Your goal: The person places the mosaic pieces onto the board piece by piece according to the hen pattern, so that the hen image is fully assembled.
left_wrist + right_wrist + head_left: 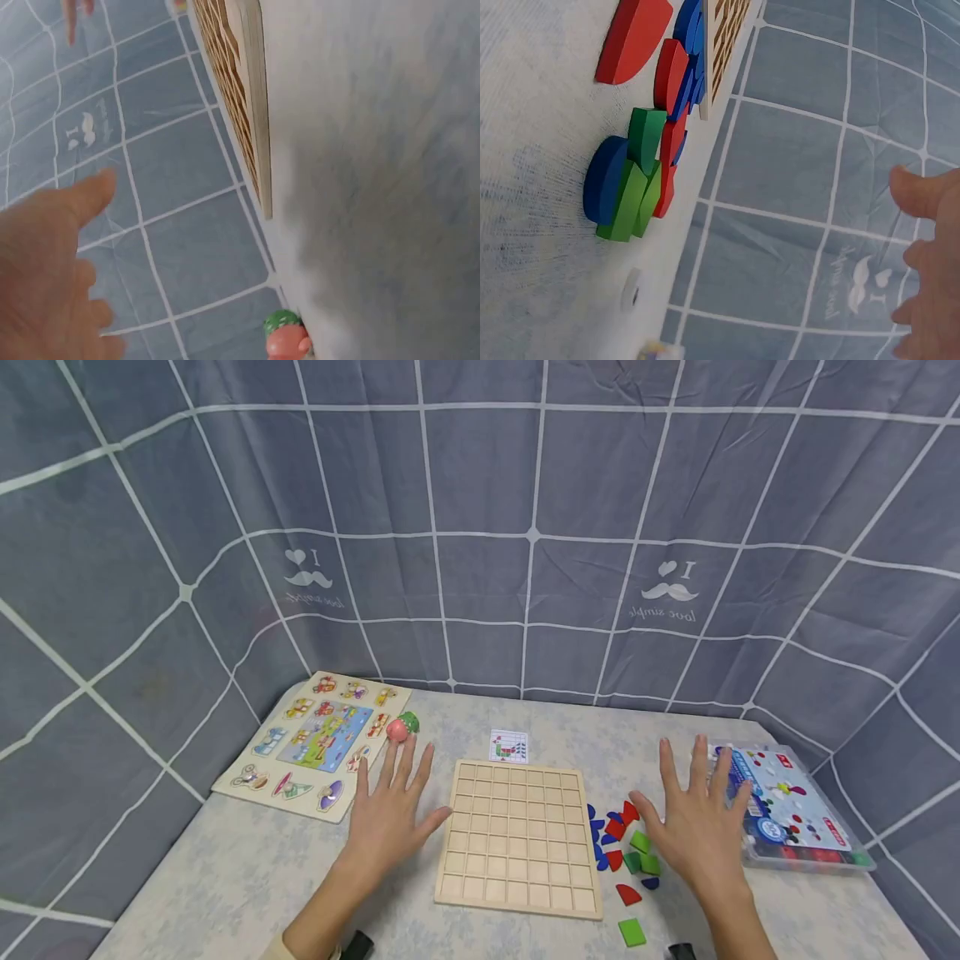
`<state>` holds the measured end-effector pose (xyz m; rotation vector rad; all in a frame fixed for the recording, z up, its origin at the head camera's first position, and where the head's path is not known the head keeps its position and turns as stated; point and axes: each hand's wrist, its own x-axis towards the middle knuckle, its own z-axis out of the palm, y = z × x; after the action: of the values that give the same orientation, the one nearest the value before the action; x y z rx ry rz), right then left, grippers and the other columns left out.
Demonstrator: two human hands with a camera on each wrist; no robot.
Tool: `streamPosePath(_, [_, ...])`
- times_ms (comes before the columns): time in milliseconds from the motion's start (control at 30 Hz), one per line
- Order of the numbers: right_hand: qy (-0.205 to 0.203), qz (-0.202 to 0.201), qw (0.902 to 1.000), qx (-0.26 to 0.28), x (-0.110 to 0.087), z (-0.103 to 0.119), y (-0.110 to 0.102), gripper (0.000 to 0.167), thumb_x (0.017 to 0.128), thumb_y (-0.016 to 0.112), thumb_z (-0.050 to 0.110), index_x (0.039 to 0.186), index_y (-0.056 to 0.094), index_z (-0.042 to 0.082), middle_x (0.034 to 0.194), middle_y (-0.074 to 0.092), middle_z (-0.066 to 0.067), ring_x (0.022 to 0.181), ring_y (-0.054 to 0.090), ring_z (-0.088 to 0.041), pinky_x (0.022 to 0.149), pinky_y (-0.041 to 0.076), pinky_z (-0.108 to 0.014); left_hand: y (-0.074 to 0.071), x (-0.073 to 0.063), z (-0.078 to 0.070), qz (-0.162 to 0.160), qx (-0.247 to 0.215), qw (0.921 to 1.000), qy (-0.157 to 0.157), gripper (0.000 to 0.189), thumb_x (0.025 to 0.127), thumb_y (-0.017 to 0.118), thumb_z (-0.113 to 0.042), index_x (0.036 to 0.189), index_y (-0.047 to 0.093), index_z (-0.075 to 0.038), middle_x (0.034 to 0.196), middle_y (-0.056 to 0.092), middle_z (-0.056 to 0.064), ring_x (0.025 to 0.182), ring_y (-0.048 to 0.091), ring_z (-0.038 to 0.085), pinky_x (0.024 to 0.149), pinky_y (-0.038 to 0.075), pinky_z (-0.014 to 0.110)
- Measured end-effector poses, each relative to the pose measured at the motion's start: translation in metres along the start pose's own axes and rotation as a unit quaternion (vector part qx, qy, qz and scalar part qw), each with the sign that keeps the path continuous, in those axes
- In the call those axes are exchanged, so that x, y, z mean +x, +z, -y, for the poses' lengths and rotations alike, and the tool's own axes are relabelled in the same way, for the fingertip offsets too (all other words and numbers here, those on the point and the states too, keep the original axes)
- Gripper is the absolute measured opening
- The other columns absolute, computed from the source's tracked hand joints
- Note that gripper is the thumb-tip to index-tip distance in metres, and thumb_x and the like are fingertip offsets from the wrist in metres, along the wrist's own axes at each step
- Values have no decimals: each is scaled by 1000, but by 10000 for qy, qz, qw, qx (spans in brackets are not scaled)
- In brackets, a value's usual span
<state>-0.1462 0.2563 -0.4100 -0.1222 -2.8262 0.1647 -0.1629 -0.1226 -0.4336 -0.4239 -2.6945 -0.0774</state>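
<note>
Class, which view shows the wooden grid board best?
The head view: it shows the whole wooden grid board. The left wrist view shows part, steeply slanted; the right wrist view, only a corner section.

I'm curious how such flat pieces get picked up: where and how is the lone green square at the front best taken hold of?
Probably from above, with the right hand, which is the nearer one, in a pinch on two opposite edges of the green square. It lies flat, and its straight sides stand clear of the nearest red piece.
</note>
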Motion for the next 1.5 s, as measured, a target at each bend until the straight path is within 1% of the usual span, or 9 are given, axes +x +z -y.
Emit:
streamPosePath(100, [-44,344,9983,478,3,-2,0,91,91,56,53,158,3,21,161,-9,-27,145,-16,-51,108,-4,-79,1,-1,-3,818,-845,9931,-38,92,87,61,-60,157,21,-16,163,20,12,151,17,36,115,20,68])
streamPosePath(233, [22,1036,9878,1162,7,-6,-4,88,94,46,62,158,2,21,160,5,-29,144,6,-56,104,12,-81,5,-4,-4,1861,-1678,9681,85,99,83,67,-58,157,18,-15,163,21,13,149,21,38,115,24,67])
streamPosePath(367, [163,1321,9760,1725,11,-6,-9,86,94,42,65,158,7,18,159,18,-28,141,21,-54,104,21,-78,7,-12,-1,2804,-1962,9390,350,115,69,76,-62,156,20,-9,162,21,16,149,21,41,115,21,68])
streamPosePath(500, [299,1155,9705,2096,13,-6,-11,80,97,44,58,158,13,16,157,24,-28,140,27,-52,103,29,-75,9,-18,3,3324,-1985,9203,572,127,60,80,-62,154,22,-1,162,18,18,150,16,40,117,10,69])
streamPosePath(833, [187,1099,9517,2861,19,-7,-11,69,101,44,46,154,26,7,151,37,-26,131,43,-46,101,47,-60,23,-19,9,3406,-2297,9076,870,129,59,81,-61,154,20,1,163,16,18,151,15,36,119,1,66])
streamPosePath(1000, [293,1187,9454,3020,25,-11,-4,65,100,47,45,151,34,7,144,47,-24,123,50,-41,83,59,-41,24,-17,11,3408,-2474,9026,892,129,61,81,-61,153,19,2,163,14,19,152,13,36,119,1,66])
streamPosePath(1200, [877,1368,9490,2702,34,-22,27,54,94,61,40,134,56,5,118,61,-20,97,56,-28,63,50,-20,25,-17,13,3465,-2656,8956,857,128,62,82,-60,153,18,3,163,14,19,151,13,36,119,1,66])
streamPosePath(1333, [1033,1495,9543,2372,38,-28,50,43,90,67,33,117,65,0,96,64,-13,80,52,-21,59,44,-22,27,-18,14,3543,-2678,8915,893,127,64,82,-60,154,17,2,163,13,18,152,12,36,119,1,67])
streamPosePath(1500, [1101,1792,9586,1921,41,-29,62,33,84,73,33,95,68,2,76,62,-6,67,50,-18,55,40,-25,29,-19,14,3600,-2669,8894,903,127,64,80,-62,155,16,-1,164,11,15,152,10,34,119,0,66])
